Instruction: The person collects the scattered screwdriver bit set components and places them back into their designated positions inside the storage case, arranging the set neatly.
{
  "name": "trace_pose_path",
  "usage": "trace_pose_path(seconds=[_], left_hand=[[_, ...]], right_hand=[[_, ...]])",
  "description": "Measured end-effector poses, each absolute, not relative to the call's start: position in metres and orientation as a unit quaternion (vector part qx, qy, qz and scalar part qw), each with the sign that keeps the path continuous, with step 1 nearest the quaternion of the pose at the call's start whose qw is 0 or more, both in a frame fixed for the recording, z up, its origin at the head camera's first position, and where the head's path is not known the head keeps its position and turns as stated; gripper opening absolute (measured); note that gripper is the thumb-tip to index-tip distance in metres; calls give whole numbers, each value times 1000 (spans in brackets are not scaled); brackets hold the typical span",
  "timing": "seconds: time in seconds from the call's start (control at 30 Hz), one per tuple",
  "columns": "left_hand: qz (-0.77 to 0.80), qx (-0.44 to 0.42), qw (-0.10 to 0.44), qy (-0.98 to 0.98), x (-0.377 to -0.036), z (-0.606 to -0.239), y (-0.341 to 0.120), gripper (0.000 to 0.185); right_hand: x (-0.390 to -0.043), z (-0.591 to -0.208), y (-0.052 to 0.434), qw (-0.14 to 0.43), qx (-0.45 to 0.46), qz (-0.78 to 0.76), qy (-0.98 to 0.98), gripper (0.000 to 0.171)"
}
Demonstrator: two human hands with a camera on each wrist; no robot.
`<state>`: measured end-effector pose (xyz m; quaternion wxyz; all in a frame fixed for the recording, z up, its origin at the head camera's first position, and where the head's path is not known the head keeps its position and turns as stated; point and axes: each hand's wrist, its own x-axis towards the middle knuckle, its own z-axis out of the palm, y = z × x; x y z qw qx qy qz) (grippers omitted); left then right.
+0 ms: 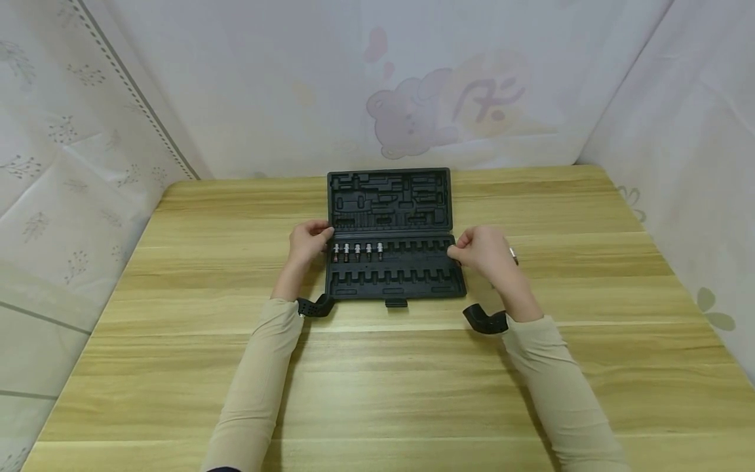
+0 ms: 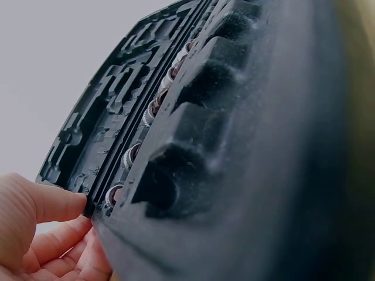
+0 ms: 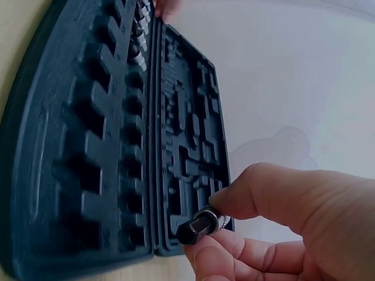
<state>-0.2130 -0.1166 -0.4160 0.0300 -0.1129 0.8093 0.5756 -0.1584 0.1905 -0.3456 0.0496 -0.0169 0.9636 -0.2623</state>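
My right hand (image 3: 293, 228) pinches a socket bit (image 3: 199, 227) at the case (image 1: 390, 236) right edge; left hand (image 1: 308, 241) grips its left edge. I should align the bit squarely over the next empty slot.

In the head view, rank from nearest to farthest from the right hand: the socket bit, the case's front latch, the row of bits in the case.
1. Socket bit: pinched in the right hand.
2. Front latch: front edge of the case, to its left.
3. Row of bits: case's left side, by the left hand.
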Motion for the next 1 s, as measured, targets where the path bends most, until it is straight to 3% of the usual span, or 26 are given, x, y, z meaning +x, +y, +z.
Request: trace_pose_path(seconds=[1.0], left_hand=[[586, -108, 21, 803, -212, -416, -115, 29]], right_hand=[[-190, -355, 137, 94, -60, -290, 950, 21]])
